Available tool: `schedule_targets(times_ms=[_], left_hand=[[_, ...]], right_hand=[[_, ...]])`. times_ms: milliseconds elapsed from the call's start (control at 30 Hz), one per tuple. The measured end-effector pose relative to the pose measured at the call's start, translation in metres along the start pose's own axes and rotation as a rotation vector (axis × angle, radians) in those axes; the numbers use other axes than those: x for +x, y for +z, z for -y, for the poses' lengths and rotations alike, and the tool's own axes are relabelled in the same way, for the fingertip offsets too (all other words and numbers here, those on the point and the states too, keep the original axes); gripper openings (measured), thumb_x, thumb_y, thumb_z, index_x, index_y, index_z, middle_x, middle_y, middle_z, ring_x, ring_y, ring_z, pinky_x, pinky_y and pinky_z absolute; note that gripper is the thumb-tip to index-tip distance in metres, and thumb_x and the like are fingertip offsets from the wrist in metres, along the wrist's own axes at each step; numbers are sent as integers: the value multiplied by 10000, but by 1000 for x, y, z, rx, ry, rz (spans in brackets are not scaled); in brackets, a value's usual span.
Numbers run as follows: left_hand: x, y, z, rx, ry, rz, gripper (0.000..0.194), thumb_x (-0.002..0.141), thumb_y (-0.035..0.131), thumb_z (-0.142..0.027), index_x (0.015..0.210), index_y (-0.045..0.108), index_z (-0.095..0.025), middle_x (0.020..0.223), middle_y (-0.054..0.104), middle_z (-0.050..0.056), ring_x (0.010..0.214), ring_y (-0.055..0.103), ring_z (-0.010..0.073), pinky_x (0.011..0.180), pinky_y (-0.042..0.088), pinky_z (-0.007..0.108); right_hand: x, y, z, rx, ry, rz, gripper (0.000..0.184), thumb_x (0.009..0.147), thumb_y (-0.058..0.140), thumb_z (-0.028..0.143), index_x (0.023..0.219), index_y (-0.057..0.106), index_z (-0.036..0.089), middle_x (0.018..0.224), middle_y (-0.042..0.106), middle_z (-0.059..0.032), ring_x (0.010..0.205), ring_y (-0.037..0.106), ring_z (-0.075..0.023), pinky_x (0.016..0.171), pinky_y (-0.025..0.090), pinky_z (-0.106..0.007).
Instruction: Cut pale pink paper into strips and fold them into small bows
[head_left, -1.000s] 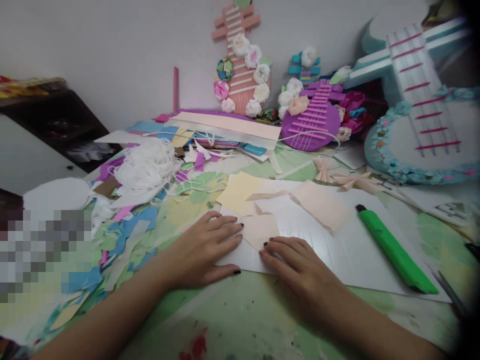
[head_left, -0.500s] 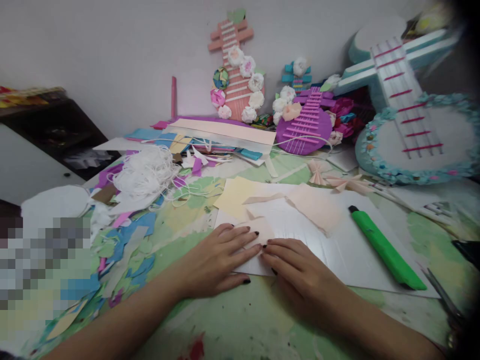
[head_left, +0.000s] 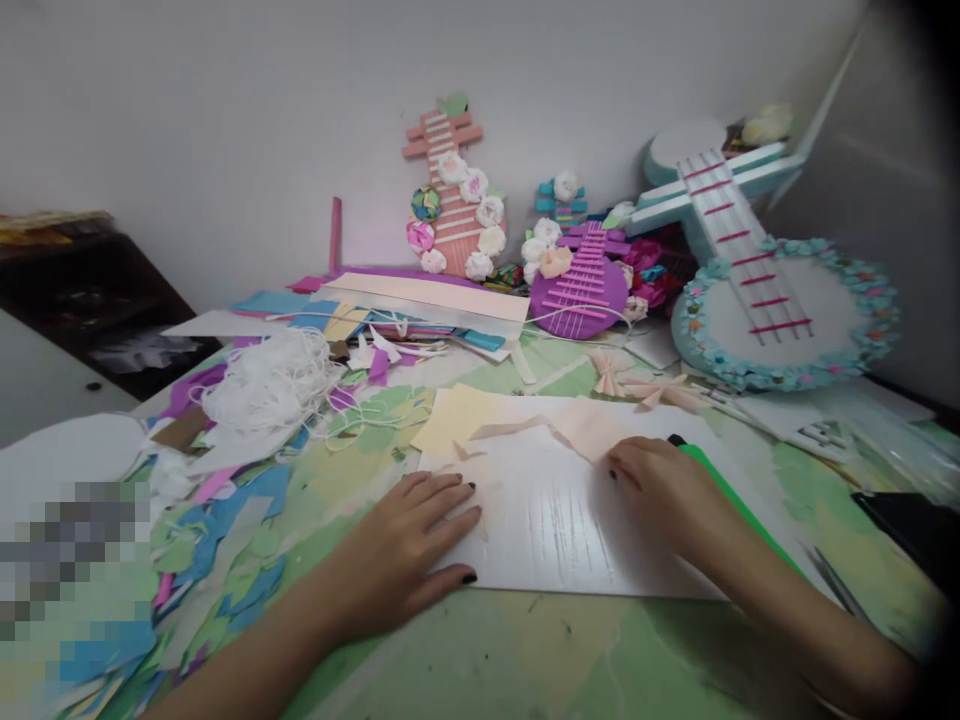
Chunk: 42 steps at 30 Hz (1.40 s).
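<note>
My left hand [head_left: 409, 540] lies flat with its fingers spread on the near left corner of a white board [head_left: 570, 530]. Its fingertips press a small peach paper piece [head_left: 480, 478]. My right hand [head_left: 664, 490] rests palm down further right on the board, fingers slightly bent. Those fingertips are at the edge of a larger peach paper [head_left: 589, 425], and I see nothing held in them. A green utility knife [head_left: 724, 495] lies just behind that hand and wrist, partly hidden, with its black tip showing. A pale yellow sheet [head_left: 457, 418] lies under the board's far left corner.
A tangle of white string [head_left: 270, 378] and coloured paper scraps [head_left: 217, 520] cover the left. Paper guitars stand at the wall: pink [head_left: 450, 200], purple [head_left: 581, 285], teal and white [head_left: 772, 310]. Stacked coloured sheets [head_left: 427, 300] lie behind. Scissors [head_left: 836, 590] and a dark object [head_left: 911, 525] are at the right.
My right hand has left the small peach piece and slid right, beside the green knife. My left hand stays on the piece. The view has tilted up and shifted right.
</note>
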<state>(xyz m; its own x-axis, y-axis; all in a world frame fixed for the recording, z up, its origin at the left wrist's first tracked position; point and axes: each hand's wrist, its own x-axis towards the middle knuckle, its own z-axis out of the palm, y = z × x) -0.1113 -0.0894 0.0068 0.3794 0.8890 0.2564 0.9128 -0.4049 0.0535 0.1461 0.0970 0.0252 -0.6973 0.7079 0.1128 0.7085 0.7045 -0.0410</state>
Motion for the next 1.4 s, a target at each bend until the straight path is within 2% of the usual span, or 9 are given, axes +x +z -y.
schedule_targets(times_ms=[300, 600, 733, 800, 933, 1000, 1067, 1200, 1400], left_hand=[[-6, 3, 17, 54, -142, -102, 383, 899, 535, -353, 1232, 580, -169, 1277, 589, 135, 1232, 497, 315, 1056, 361, 552], [-4, 11, 16, -98, -163, -251, 250, 907, 534, -273, 1117, 615, -166, 1212, 607, 140, 1140, 563, 251, 970, 490, 437], [-4, 6, 15, -132, -203, -305, 265, 896, 544, -252, 1145, 584, -170, 1213, 608, 138, 1138, 571, 245, 979, 486, 453], [-4, 2, 14, -194, -236, -324, 263, 887, 538, -232, 1141, 580, -179, 1196, 624, 123, 1114, 595, 232, 961, 506, 425], [-3, -3, 7, -322, -268, -336, 295, 849, 509, -155, 1134, 579, -185, 1135, 663, 95, 1057, 632, 209, 906, 542, 365], [-2, -2, 4, -357, -251, -327, 334, 830, 499, -110, 1145, 576, -184, 1145, 660, 89, 1066, 627, 197, 916, 535, 348], [-1, 1, 3, -377, -220, -331, 352, 824, 492, -70, 1143, 581, -188, 1160, 651, 80, 1081, 618, 180, 936, 520, 324], [2, 7, 0, -376, -205, -399, 291, 846, 492, -50, 1080, 597, -187, 1085, 673, 64, 1012, 642, 157, 898, 535, 284], [9, 15, -11, -523, -343, -471, 212, 845, 560, -103, 1045, 593, -167, 956, 680, 54, 848, 683, 141, 737, 597, 223]], right_hand=[[0, -3, 2, -23, -16, 5, 258, 831, 503, 181, 580, 561, 165, 660, 601, -57, 640, 540, -165, 569, 291, -279], [-4, -7, 2, -67, -29, 95, 238, 821, 462, 97, 632, 590, 164, 730, 628, -74, 730, 573, -197, 588, 321, -291], [-6, -4, 0, -84, -76, 60, 233, 811, 460, 76, 647, 596, 169, 712, 627, -78, 730, 571, -214, 613, 371, -313], [-7, -1, 6, -66, -146, -15, 218, 809, 460, 63, 709, 625, 164, 763, 645, -93, 775, 578, -235, 658, 414, -346], [-13, -6, 28, 196, -405, -196, 279, 813, 477, 60, 1001, 659, 154, 939, 662, -126, 910, 586, -246, 760, 478, -387], [-16, -16, 38, 429, -554, -61, 321, 831, 501, 79, 1093, 641, 200, 976, 657, -92, 909, 601, -196, 758, 501, -320], [-17, -26, 42, 594, -571, 13, 283, 862, 524, 120, 1095, 638, 232, 982, 657, -62, 889, 613, -158, 757, 505, -273], [-15, -28, 48, 623, -494, -158, 208, 867, 523, 111, 1013, 649, 189, 896, 654, -68, 827, 609, -158, 709, 494, -270], [-9, 11, 90, 280, -680, -385, 146, 844, 555, 139, 943, 656, 102, 811, 624, -106, 737, 524, -205, 611, 443, -322]])
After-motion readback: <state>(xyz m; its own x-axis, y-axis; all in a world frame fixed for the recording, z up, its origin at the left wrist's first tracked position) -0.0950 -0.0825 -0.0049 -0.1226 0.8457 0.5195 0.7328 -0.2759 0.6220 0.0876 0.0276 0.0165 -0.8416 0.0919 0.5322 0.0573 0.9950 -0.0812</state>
